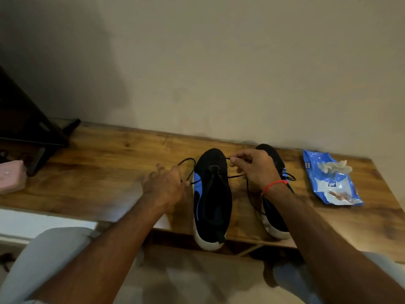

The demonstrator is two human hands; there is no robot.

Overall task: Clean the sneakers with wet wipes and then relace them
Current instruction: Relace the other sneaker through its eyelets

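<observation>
Wooden tabletop (105,172) against a plain wall carries two sneakers (211,200) side by side, toes far, heels at the near edge; a wipes pack (331,183) lies to their right. Over the left sneaker, the left hand (164,187) pinches one end of the lace (187,170) and the right hand (255,167) pinches the other near the toe. Thin and limp, the lace likely slips easily; it is best held close to its tips for threading eyelets.
</observation>
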